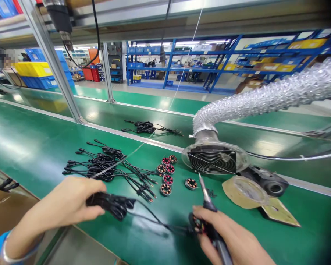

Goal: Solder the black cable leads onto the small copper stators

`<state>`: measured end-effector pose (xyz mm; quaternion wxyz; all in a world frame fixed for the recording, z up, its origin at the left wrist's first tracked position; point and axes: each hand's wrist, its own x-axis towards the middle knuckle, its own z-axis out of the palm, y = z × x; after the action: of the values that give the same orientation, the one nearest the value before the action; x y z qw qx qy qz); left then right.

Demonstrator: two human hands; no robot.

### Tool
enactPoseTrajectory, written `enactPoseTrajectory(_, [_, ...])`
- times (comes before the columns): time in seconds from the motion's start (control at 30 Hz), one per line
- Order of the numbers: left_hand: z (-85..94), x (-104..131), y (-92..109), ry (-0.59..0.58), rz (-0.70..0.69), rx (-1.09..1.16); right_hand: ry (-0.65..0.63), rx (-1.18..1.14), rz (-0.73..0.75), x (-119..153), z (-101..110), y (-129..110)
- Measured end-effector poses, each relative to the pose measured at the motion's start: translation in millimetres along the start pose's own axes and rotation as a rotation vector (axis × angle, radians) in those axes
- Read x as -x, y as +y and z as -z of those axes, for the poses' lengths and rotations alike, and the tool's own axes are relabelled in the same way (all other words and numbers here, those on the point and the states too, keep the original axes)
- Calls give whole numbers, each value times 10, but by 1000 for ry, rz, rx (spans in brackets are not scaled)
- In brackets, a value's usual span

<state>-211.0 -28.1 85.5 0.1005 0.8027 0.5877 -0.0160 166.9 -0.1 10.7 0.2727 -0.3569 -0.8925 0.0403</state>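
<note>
My left hand (pixel 63 200) is closed around a coiled bundle of black cable (pixel 114 207), held above the green bench near its front edge. From that bundle the lead runs right to a small round motor stator (pixel 197 223), pinched by the fingers of my right hand (pixel 231 235). The same hand also grips a soldering iron (pixel 209 202), its tip pointing up and away. Behind my left hand lie several coiled black cables (pixel 102 165) with their bare ends to the right. Beside them sit several stators (pixel 168 179) with copper or red windings, and a lone one (pixel 191 183).
A fume extractor fan (pixel 212 162) with a silver flexible duct (pixel 245 97) stands at the back right. Right of it are a soldering iron holder (pixel 273 184) and a yellowish dish (pixel 242 191). More cables (pixel 146 127) lie past the metal rail. A power screwdriver (pixel 60 18) hangs upper left.
</note>
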Motion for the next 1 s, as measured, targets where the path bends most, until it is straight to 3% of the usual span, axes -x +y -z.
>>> enactPoseTrajectory(0.1, [361,-183,-337,168,147,-78,-19,17,28,-839,86,50])
enactPoseTrajectory(0.17, [610,-475,-587,257,205,-163,-216,143,-101,-1504,76,177])
enactPoseTrajectory(0.3, [997,-1396,-1069,217,372,-230,-248,226,-204,-2793,-89,622])
enactPoseTrajectory(0.43, [1121,-2361,-1325,175,395,-229,-217,255,-354,-3608,-284,1105])
enactPoseTrajectory(0.57, [982,-3090,-1393,171,420,-219,-162,258,-503,-3910,-521,1489])
enactPoseTrajectory(0.77, [552,-3952,-1452,246,461,-168,-226,272,-634,-3917,-1082,2079])
enactPoseTrajectory(0.9, [325,-4269,-1436,247,399,-149,-318,290,-684,-3827,-1302,2346])
enactPoseTrajectory(1.0, [244,-4319,-1316,232,289,-136,-374,309,-678,-3876,-1219,2398])
